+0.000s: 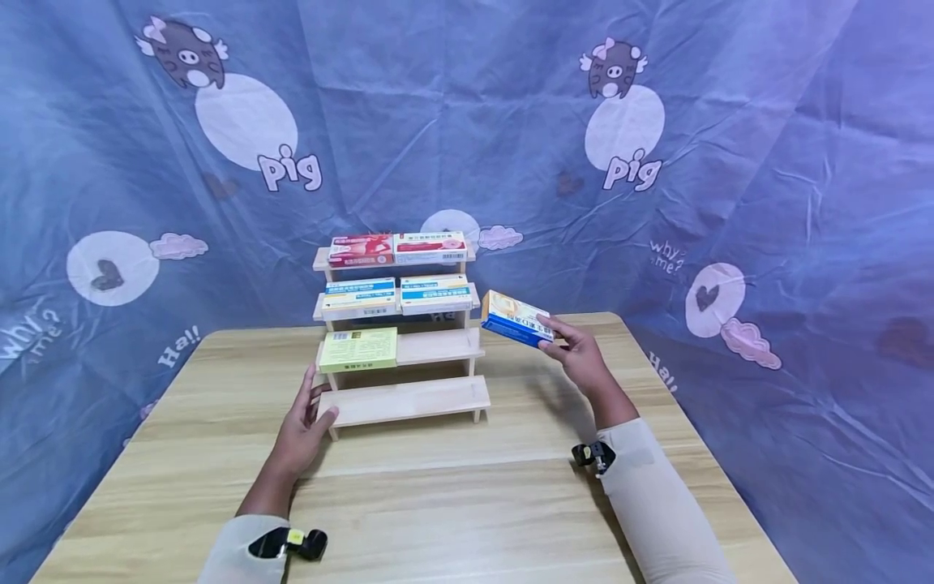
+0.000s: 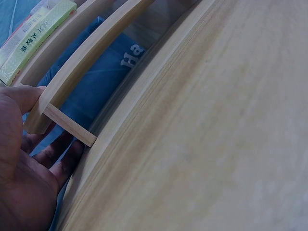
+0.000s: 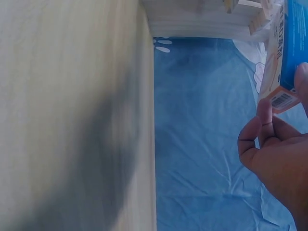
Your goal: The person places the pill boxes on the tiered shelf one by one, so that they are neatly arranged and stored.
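My right hand [image 1: 580, 357] pinches one end of a blue, white and orange medicine box [image 1: 514, 319], held in the air just right of a stepped wooden rack [image 1: 409, 399]. The right wrist view shows the thumb on the blue face of the box [image 3: 294, 43] and fingers at its barcode end. At the rack's left end, my left hand [image 1: 301, 430] grips the lowest step; in the left wrist view its thumb lies on top, with the other fingers below, around the leg [image 2: 72, 126]. A light green medicine box [image 1: 359, 350] lies on the left half of the step above.
On the top step sit a red box [image 1: 361, 250] and a white-and-pink box [image 1: 430, 246]. Two blue-and-white boxes [image 1: 359, 297] lie side by side one step lower. The wooden table [image 1: 452, 511] ends at a blue patterned cloth [image 1: 452, 122] behind and at the sides.
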